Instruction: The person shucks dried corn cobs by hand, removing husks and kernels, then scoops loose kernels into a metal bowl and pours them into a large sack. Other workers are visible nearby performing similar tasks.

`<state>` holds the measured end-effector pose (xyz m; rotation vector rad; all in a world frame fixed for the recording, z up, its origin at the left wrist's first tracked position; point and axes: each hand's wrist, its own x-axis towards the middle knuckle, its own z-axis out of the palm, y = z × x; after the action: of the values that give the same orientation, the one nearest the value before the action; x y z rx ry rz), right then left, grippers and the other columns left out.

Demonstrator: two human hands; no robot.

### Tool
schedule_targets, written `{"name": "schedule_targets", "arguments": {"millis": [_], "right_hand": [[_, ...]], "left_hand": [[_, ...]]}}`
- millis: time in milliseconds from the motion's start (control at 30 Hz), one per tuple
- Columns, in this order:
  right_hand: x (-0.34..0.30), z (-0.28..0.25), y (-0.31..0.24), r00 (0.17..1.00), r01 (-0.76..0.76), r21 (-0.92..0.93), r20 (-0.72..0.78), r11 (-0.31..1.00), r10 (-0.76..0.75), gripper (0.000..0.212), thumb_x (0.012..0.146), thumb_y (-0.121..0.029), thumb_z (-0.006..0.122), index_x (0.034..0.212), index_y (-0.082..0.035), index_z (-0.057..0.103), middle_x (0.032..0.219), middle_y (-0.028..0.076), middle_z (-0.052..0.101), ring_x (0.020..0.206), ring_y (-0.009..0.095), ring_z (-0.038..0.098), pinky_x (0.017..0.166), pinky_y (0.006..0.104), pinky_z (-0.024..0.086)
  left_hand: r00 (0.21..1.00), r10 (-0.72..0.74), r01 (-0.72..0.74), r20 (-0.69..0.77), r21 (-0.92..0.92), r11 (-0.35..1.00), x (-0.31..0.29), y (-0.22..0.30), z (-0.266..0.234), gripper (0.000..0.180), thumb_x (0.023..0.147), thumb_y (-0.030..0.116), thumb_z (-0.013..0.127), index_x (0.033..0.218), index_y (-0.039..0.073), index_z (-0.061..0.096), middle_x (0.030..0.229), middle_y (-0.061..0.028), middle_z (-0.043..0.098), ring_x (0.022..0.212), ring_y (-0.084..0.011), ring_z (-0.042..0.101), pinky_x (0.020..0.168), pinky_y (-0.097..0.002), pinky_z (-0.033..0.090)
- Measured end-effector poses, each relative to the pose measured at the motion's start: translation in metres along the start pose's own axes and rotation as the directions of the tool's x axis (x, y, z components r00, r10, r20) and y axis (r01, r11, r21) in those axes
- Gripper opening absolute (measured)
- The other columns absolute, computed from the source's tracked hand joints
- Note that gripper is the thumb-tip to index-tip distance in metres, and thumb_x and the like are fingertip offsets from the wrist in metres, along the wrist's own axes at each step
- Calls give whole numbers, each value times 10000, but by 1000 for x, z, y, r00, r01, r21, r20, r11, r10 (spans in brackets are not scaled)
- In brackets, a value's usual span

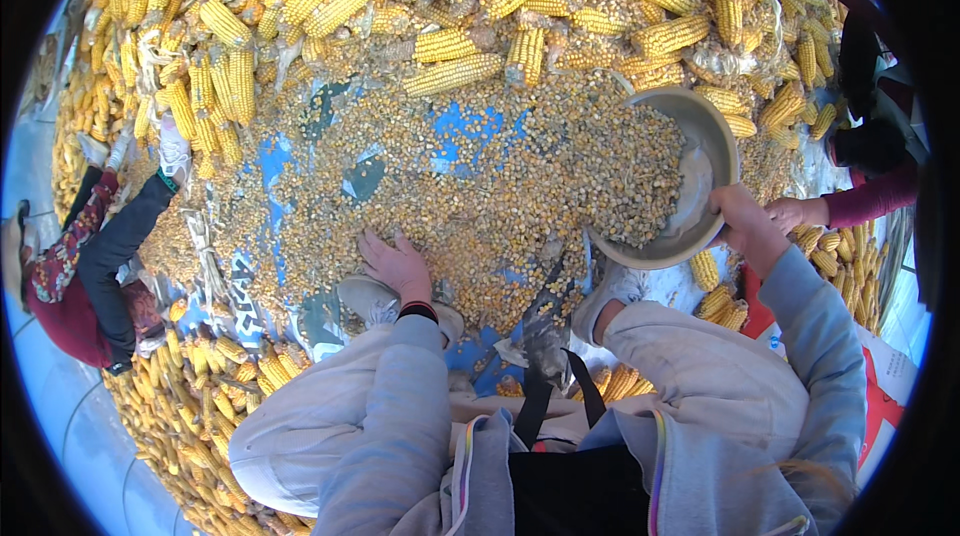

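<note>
My right hand (748, 224) grips the right rim of a beige basin (716, 126), which lies tilted with its mouth toward the left. Loose corn kernels (628, 171) heap in its mouth and run on into the layer spread over the ground. A pale patch shows inside the basin, near its back wall. Down by my shoes, my left hand (398, 266) rests on the kernels with its fingers spread and nothing held. Blue sheeting (465, 131) shows through thin spots in the layer.
A big heap of yellow corn cobs (455, 74) fills the far side. More cobs (195, 406) lie at lower left. One person (80, 281) sits at the left; another person's hand (797, 213) is close beyond my right hand. A red-and-white sack (885, 376) lies at right.
</note>
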<state>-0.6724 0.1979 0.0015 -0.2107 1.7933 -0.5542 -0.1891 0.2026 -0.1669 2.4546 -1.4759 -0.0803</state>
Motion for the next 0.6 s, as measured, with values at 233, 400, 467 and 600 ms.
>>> {"name": "schedule_targets", "arguments": {"millis": [233,400,467,600], "right_hand": [[2,-1,6,999,13,65,-30,998,-11,432,740,11,486,1172,18,463,994,180,573,844,407,652,630,633,570],[0,2,8,991,-21,84,-133,996,32,229,743,25,503,966,52,548,840,142,597,685,340,657,527,523,573],[-3,2,10,995,34,103,-99,994,-24,218,750,25,502,960,51,553,845,142,600,692,332,659,540,503,580],[-3,0,14,994,65,125,-100,990,-53,232,759,26,499,982,58,559,848,142,604,695,319,663,539,468,577]], "left_hand": [[969,246,-237,0,-268,934,-26,47,37,676,850,308,627,1358,-73,397,1342,-280,459,1237,-427,432,1063,-506,303],[909,411,-311,71,-541,782,-32,126,59,685,842,316,644,1329,-99,397,1327,-289,462,1229,-428,425,1062,-516,287],[914,377,-198,146,-651,733,-46,156,64,692,856,330,635,1329,-112,391,1314,-297,469,1213,-440,431,1057,-512,302],[788,559,-130,257,-819,559,-93,221,63,735,897,401,597,1352,-128,366,1355,-333,427,1261,-473,398,1086,-482,303]]}}
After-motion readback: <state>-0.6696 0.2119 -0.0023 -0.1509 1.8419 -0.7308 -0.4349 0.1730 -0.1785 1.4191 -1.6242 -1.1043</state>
